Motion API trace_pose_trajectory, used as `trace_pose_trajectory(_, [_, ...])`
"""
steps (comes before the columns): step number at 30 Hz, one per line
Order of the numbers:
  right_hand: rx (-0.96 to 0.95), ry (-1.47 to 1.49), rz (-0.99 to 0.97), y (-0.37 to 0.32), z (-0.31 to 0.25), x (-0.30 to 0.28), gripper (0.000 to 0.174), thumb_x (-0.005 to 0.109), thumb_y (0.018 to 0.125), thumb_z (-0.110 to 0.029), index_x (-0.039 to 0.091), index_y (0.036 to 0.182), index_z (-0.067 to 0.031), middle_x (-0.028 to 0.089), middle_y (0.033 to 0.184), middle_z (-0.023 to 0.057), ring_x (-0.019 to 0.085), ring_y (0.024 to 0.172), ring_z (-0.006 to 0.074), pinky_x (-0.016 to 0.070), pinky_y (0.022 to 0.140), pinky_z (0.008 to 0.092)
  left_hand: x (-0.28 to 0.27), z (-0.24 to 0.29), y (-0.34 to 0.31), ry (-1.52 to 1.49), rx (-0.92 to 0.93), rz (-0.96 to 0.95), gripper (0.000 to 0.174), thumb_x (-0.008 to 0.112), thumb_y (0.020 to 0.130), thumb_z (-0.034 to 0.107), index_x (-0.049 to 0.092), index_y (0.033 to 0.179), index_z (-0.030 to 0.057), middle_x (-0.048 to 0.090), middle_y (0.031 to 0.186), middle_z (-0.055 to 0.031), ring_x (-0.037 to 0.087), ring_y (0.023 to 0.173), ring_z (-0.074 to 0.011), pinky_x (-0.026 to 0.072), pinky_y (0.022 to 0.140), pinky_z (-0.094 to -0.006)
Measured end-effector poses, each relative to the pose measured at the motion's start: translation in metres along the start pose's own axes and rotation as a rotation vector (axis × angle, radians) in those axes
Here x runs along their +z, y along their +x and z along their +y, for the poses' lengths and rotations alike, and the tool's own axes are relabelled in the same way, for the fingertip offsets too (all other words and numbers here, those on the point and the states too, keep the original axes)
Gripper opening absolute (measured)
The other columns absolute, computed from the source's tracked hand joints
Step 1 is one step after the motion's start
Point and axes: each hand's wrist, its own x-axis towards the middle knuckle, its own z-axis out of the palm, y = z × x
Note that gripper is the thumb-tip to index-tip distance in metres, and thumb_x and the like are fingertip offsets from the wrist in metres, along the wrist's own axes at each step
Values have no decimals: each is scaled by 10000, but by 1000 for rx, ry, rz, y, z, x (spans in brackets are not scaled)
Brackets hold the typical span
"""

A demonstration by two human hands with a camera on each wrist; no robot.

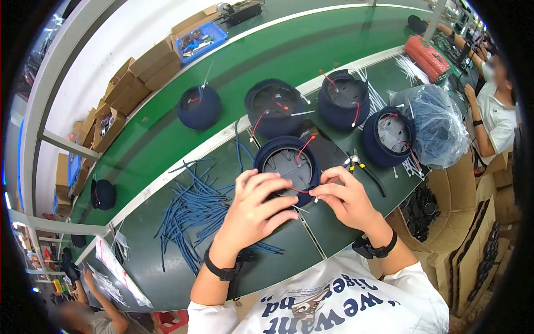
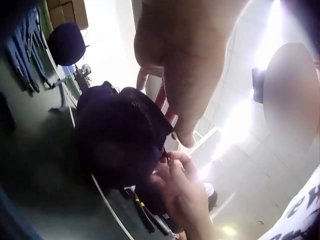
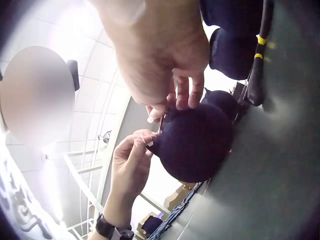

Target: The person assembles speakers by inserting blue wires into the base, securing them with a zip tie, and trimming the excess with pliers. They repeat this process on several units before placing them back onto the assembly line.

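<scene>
A round navy fabric-covered shell (image 1: 287,146) stands open side up on the table in front of me, its grey plastic inside showing with red wires. My right hand (image 1: 347,199) pinches a red wire (image 1: 300,190) at the shell's near rim, a white plug (image 1: 316,199) poking out below the fingertips. Opposite it, my left hand (image 1: 257,207) is bent over the rim's left side. Its thumb and finger pinch a thin white cable tie (image 3: 149,143) at the rim in the right wrist view. In the left wrist view, the shell's dark side (image 2: 117,140) hides the wires inside.
Similar navy shells (image 1: 272,108) stand beyond. A heap of blue cords (image 1: 194,211) lies left, pliers (image 1: 356,161) right. Past them are a clear plastic bag (image 1: 434,125), white cable ties (image 1: 372,92) and a cardboard box (image 1: 450,211). Another person (image 1: 495,106) sits at far right.
</scene>
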Motion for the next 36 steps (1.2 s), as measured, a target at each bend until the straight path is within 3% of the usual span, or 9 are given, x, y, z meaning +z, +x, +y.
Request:
trace_pose_trajectory(2, [5,48,-36,6,-1,-5,188,741,927,5,779,1093,-75,566,1073,93,619,973,237,530,834,349,14,-3,-2,-28,48,2,321,924,746,215,797,1031,139,719,1105,-31,654,1143,-264,431,1082,-485])
trace_pose_trajectory(8, [-3,119,-105,15,0,-9,124,739,934,-15,768,1045,-63,541,1035,81,590,922,224,501,786,327,21,-2,6,-219,-55,37,214,880,792,97,733,947,90,676,986,-40,643,980,-262,444,975,-434])
trace_pose_trajectory(22, [-3,84,-115,21,-5,-5,104,730,940,-12,745,1037,-46,551,1036,79,595,909,228,510,786,340,23,-2,7,-219,-54,43,217,874,791,84,731,954,99,677,980,-37,638,962,-259,435,924,-405])
trace_pose_trajectory(25, [81,145,23,20,-14,3,101,741,926,-10,731,1025,-29,630,1088,105,653,931,249,541,830,350,26,0,7,-215,-67,62,212,868,794,75,737,959,97,680,977,-40,647,951,-258,445,925,-405])
trace_pose_trajectory(29, [-46,102,71,7,-16,4,117,769,899,-15,727,1007,-29,721,1130,143,723,998,274,569,886,352,35,2,4,-228,-93,136,219,864,791,64,744,972,91,683,974,-47,662,925,-259,467,925,-410])
trace_pose_trajectory(34, [-10,77,97,1,-11,13,107,769,914,-15,730,1013,-32,699,1146,137,712,1021,272,564,895,356,39,10,7,-309,-104,206,255,874,774,27,763,998,78,713,1006,-59,686,960,-256,497,914,-410])
trace_pose_trajectory(36, [-1,114,95,1,-11,13,91,763,924,-16,724,1006,-26,686,1149,131,705,1028,265,559,903,352,39,10,8,-251,-13,224,278,883,762,22,781,1015,75,735,1047,-54,701,1004,-246,522,945,-430])
